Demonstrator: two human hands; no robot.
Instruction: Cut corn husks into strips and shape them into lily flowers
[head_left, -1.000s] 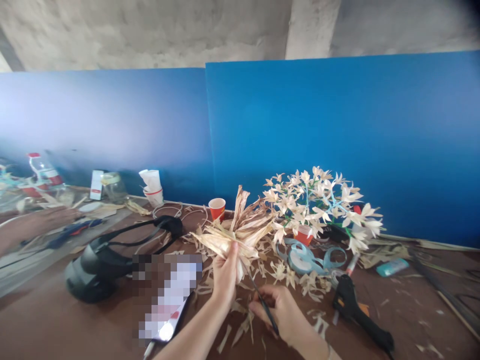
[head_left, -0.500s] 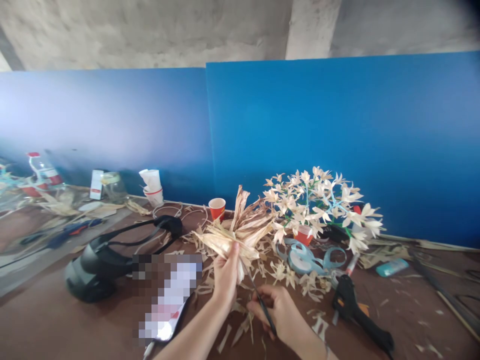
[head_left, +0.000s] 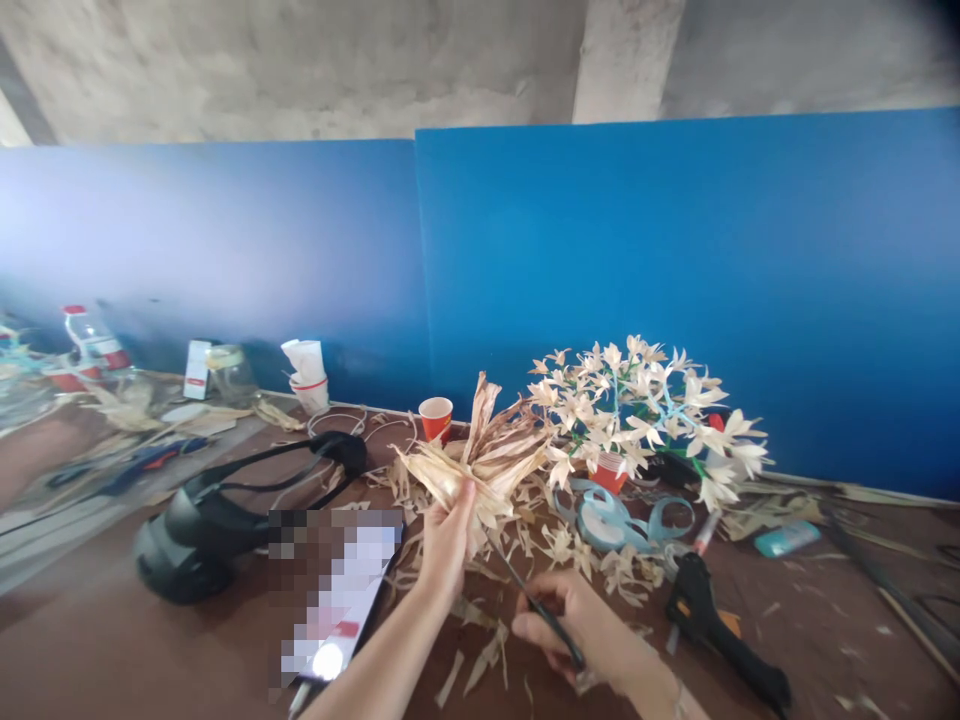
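My left hand point(head_left: 448, 540) is closed on the lower part of a pale dried corn husk point(head_left: 442, 476), thumb pressed against its front. Long browned husk leaves point(head_left: 501, 440) fan out behind and to the right of it. Lower right, my right hand point(head_left: 562, 625) grips a slim dark tool point(head_left: 541, 608); its long narrow tip points up and left, close below the husk. Whether it is scissors or tweezers I cannot tell. Small cut husk pieces point(head_left: 487, 655) lie scattered under and around both hands.
Husk flowers on green stems point(head_left: 637, 410) stand in a red cup point(head_left: 609, 472) behind right. Nearby lie blue ribbon point(head_left: 604, 522) and a black glue gun point(head_left: 720, 630). Left are a phone point(head_left: 352, 590), a black headset point(head_left: 184, 545) and cables. A paper cup point(head_left: 436, 418) stands behind the husk.
My right hand has drawn a little right and back with the dark tool. My left hand and the husk have shifted only slightly.
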